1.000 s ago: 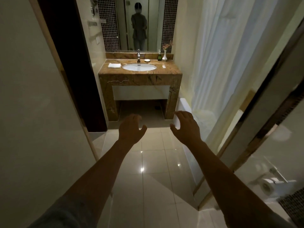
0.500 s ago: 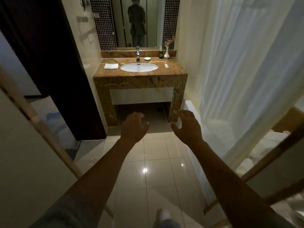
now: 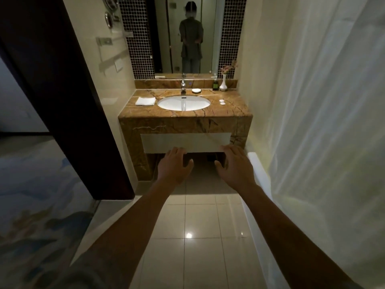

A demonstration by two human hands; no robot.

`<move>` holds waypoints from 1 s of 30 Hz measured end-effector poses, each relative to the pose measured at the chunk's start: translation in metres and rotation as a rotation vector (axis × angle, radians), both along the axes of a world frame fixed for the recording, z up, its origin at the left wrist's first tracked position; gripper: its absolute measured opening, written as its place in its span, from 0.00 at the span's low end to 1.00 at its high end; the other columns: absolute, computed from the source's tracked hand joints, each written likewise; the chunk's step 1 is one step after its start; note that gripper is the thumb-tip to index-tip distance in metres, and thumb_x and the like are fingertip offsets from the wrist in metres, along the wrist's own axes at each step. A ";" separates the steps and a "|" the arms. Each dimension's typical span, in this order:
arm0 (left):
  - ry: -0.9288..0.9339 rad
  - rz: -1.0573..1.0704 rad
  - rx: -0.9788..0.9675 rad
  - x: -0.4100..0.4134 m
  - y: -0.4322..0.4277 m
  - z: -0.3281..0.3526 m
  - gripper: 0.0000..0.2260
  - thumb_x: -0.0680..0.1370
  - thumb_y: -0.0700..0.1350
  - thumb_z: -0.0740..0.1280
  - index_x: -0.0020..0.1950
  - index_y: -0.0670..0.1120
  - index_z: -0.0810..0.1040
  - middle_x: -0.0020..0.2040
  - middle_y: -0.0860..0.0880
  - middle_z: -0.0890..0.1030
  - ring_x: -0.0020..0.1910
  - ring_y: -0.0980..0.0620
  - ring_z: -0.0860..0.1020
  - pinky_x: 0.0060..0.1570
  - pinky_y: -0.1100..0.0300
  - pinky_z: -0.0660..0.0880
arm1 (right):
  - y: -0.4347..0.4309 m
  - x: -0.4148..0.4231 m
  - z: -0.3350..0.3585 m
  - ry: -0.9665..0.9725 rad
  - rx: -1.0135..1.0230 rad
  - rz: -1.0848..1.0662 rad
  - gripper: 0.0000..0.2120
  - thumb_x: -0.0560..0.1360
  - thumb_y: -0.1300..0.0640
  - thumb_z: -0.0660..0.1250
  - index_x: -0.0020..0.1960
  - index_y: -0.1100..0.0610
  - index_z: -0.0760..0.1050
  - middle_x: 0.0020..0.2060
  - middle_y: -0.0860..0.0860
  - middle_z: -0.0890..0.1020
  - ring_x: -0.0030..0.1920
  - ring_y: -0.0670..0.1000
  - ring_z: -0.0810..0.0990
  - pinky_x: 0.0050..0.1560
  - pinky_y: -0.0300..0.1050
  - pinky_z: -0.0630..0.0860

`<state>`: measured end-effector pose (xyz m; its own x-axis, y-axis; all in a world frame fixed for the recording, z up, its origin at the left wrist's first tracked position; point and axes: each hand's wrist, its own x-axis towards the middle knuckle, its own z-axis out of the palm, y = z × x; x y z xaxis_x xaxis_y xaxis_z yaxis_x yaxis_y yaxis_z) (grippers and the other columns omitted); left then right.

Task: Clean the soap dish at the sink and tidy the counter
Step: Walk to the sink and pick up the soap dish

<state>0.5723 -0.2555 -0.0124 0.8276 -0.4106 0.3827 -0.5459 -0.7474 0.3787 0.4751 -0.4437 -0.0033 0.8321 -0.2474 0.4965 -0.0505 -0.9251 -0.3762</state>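
A small white soap dish (image 3: 196, 90) sits on the brown marble counter (image 3: 231, 110), just right of the chrome tap (image 3: 183, 87) and behind the white oval sink (image 3: 166, 103). A folded white cloth (image 3: 145, 100) lies left of the sink. Two small white round items (image 3: 222, 101) lie right of it. My left hand (image 3: 174, 166) and my right hand (image 3: 235, 166) are stretched out in front of me, below the counter's front and well short of it. Both are empty, fingers spread.
A dark green bottle (image 3: 215, 84) and a white vase with pink flowers (image 3: 223, 84) stand at the counter's back right. A mirror (image 3: 187, 34) hangs above, reflecting a person. A white curtain (image 3: 325, 101) and tub edge (image 3: 257, 170) run along the right; a dark door frame (image 3: 68, 101) stands left.
The view has moved forward through the doorway toward the counter, which is now closer and larger. Both hands stay out in front, empty.
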 end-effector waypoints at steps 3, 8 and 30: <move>0.006 0.022 0.018 0.033 -0.011 -0.001 0.17 0.77 0.57 0.62 0.61 0.48 0.72 0.58 0.49 0.76 0.54 0.50 0.75 0.46 0.58 0.74 | -0.016 0.034 -0.001 0.010 0.007 0.005 0.23 0.74 0.47 0.67 0.65 0.55 0.71 0.62 0.54 0.77 0.64 0.55 0.73 0.61 0.50 0.75; 0.026 0.036 0.029 0.095 -0.030 -0.005 0.18 0.77 0.56 0.62 0.62 0.48 0.72 0.59 0.49 0.76 0.57 0.49 0.75 0.47 0.56 0.74 | -0.036 0.097 -0.010 0.019 0.015 0.008 0.24 0.74 0.47 0.67 0.66 0.56 0.70 0.62 0.55 0.77 0.64 0.56 0.74 0.60 0.52 0.74; 0.015 -0.045 0.019 0.398 -0.093 -0.011 0.17 0.74 0.56 0.65 0.60 0.50 0.73 0.57 0.51 0.77 0.55 0.53 0.75 0.44 0.61 0.68 | -0.106 0.381 -0.024 0.100 0.103 -0.120 0.25 0.73 0.48 0.66 0.68 0.50 0.68 0.66 0.51 0.74 0.68 0.52 0.69 0.62 0.50 0.70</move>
<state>0.9705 -0.3489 -0.0235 0.8138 -0.4546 0.3621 -0.5734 -0.7293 0.3732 0.8564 -0.5495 -0.0272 0.8376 -0.3929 0.3796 -0.1998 -0.8670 -0.4565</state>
